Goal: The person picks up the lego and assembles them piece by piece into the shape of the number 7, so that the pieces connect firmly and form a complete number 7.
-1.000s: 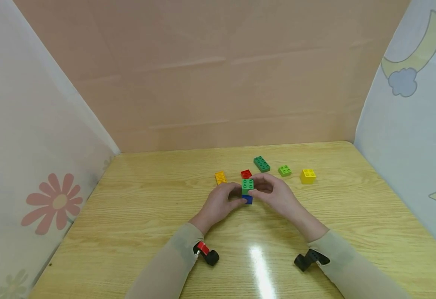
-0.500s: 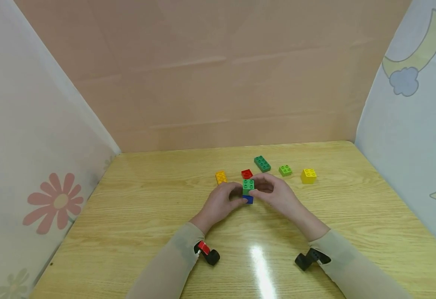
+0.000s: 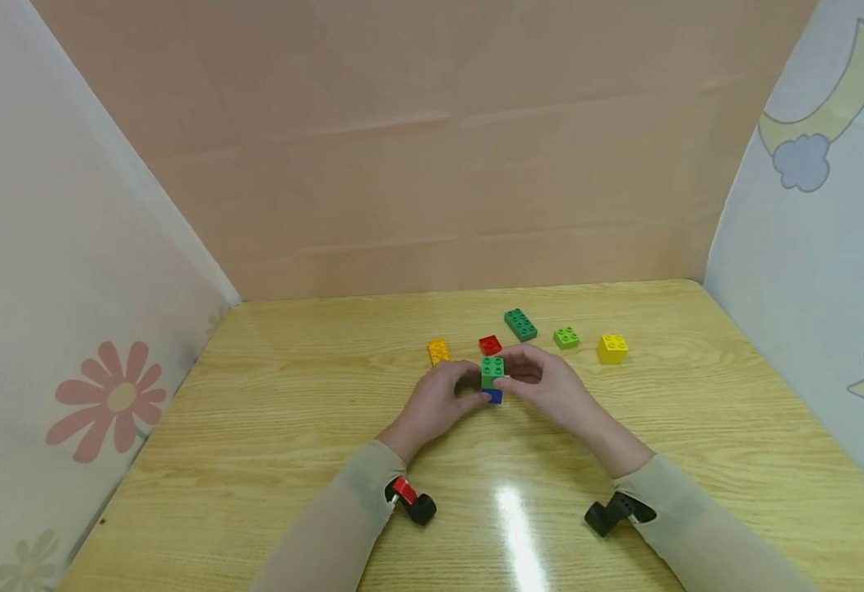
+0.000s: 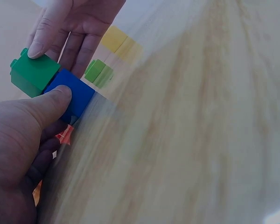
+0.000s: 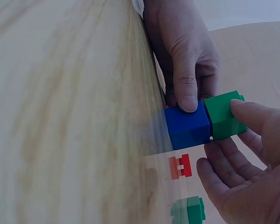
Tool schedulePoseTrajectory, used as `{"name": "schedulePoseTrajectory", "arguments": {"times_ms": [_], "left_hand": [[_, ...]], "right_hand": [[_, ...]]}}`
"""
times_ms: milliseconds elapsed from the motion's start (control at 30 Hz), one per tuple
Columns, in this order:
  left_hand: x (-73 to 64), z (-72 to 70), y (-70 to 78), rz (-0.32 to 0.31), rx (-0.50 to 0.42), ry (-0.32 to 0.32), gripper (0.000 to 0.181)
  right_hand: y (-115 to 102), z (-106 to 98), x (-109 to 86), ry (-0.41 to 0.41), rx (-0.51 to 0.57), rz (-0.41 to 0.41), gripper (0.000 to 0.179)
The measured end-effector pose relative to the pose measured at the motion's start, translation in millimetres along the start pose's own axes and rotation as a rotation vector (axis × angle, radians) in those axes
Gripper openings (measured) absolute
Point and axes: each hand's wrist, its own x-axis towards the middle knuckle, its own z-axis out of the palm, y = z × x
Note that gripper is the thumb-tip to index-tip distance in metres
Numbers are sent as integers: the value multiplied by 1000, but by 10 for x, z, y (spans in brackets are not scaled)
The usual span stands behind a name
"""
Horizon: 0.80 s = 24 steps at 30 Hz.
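Note:
A green two-by-two toy brick [image 3: 492,374] sits over a blue toy brick [image 3: 494,396] on the wooden table. In the right wrist view the green brick [image 5: 223,115] stands slightly tilted against the blue brick [image 5: 189,129], a thin gap showing along their joint. My left hand [image 3: 439,403] grips the blue brick at the table, its thumb on the near face. From the right, my right hand [image 3: 550,386] pinches the green brick between thumb and fingers. In the left wrist view the green brick's studs point away from the blue brick [image 4: 71,95].
Behind the hands lie an orange brick [image 3: 439,351], a small red brick [image 3: 489,344] and a long dark green brick [image 3: 521,325]. Farther right are a lime brick [image 3: 566,337] and a yellow brick [image 3: 612,349]. A fabric wall [image 3: 432,205] rises at the table's far edge.
Both hands keep their grip on the two bricks and barely move. The whole head view has shifted very slightly; the loose bricks stay in place.

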Motion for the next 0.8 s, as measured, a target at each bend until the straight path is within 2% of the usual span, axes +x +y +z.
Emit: {"name": "schedulePoseTrajectory", "arguments": {"times_ms": [500, 800], "left_hand": [[-1, 3, -13, 7, -3, 3, 34], [4, -5, -8, 16, -5, 1, 34]], "right_hand": [[9, -11, -2, -2, -7, -7, 41], [-18, -12, -26, 6, -10, -17, 34]]}}
